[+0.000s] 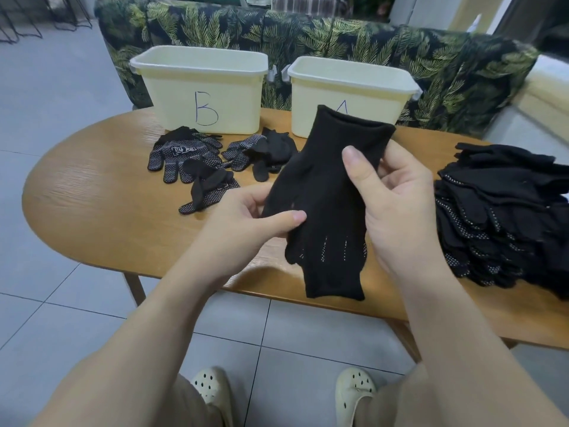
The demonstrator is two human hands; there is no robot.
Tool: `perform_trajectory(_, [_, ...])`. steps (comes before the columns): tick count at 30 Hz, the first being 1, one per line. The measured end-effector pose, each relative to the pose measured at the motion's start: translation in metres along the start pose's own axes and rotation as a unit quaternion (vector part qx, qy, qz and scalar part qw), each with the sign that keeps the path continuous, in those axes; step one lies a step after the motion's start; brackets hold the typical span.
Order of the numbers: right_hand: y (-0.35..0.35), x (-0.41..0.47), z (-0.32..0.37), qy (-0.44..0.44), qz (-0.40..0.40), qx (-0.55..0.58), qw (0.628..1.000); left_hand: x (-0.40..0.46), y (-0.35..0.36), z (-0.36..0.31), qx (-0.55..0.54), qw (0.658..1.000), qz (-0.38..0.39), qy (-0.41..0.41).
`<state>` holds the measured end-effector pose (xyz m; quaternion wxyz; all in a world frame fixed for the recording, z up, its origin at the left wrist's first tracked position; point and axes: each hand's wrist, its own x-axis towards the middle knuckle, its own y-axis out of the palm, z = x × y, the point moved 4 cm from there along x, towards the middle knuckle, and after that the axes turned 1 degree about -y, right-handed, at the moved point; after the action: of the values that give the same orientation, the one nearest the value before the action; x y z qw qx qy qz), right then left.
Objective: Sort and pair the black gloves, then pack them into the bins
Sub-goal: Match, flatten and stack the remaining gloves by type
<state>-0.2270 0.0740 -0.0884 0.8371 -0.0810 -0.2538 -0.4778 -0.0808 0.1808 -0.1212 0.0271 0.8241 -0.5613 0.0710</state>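
Both hands hold a folded pair of black gloves [326, 204] above the wooden table [98, 198]. My left hand [246, 220] pinches its left edge between thumb and fingers. My right hand [397, 198] grips its right side, thumb on top. White grip dots show near the pair's lower part. Two pale yellow bins stand at the table's far edge: bin B [200, 87] on the left and bin A [354, 94] on the right, partly hidden by the held gloves. Loose dotted black gloves [191, 161] lie in front of bin B.
A large stack of black gloves [505, 217] lies on the table's right side. A second small clump of gloves [264, 155] lies between the bins. A leaf-patterned sofa [431, 66] stands behind the table. Tiled floor and my shoes [212, 392] show below.
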Motion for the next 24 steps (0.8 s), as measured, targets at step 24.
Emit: perform_trajectory(24, [-0.029, 0.005, -0.008, 0.104, 0.016, -0.067, 0.992, 0.002, 0.003, 0.003, -0.067, 0.997, -0.016, -0.024])
